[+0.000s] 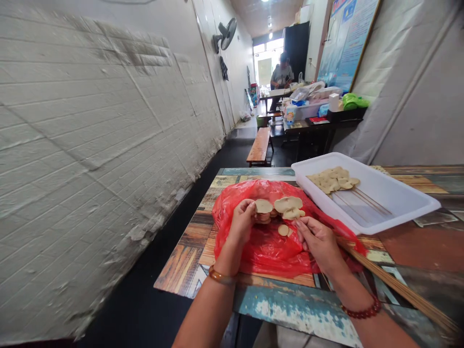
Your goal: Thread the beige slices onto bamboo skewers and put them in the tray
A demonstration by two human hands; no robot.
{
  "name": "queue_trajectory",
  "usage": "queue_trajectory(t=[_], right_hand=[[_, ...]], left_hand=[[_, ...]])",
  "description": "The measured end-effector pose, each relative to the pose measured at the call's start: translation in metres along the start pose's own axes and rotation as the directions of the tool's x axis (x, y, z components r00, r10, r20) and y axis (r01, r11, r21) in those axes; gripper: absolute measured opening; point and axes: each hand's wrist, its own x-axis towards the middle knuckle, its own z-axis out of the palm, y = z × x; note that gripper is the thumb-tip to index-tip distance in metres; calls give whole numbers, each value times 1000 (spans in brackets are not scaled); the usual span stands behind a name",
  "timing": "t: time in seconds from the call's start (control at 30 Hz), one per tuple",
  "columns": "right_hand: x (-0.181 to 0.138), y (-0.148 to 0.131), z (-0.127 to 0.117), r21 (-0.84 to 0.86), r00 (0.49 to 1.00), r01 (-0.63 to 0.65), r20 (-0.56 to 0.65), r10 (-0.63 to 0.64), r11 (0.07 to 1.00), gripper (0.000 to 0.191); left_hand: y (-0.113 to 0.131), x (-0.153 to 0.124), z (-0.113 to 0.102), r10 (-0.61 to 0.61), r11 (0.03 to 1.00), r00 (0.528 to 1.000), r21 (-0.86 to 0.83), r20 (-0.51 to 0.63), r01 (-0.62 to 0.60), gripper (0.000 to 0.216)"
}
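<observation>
My left hand (242,220) is closed in a pinch on a round beige food slice (263,206) over a red plastic bag (268,246) that lies on the table. My right hand (319,240) is closed round a thin bamboo skewer with several beige slices (289,206) threaded on its tip. One loose slice (283,230) lies on the bag between my hands. A white plastic tray (398,198) to the right holds finished skewers (335,180) of the same slices.
A bundle of bare bamboo skewers (398,287) lies along the table's right side. The patterned table's (290,304) near edge is worn. A white brick wall runs on the left. Further back stand a wooden bench (259,145), cluttered tables and a seated person (282,75).
</observation>
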Motion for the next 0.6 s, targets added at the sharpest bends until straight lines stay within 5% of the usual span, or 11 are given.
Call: queue_trajectory(t=[0.17, 0.6], right_hand=[[-6, -2, 0, -24, 996, -70, 61, 71, 997, 36], [-21, 4, 15, -221, 976, -71, 187, 114, 973, 36]], left_hand=[[9, -4, 1, -159, 939, 984, -295, 83, 177, 35], [15, -10, 3, -146, 900, 989, -416, 4, 134, 45]])
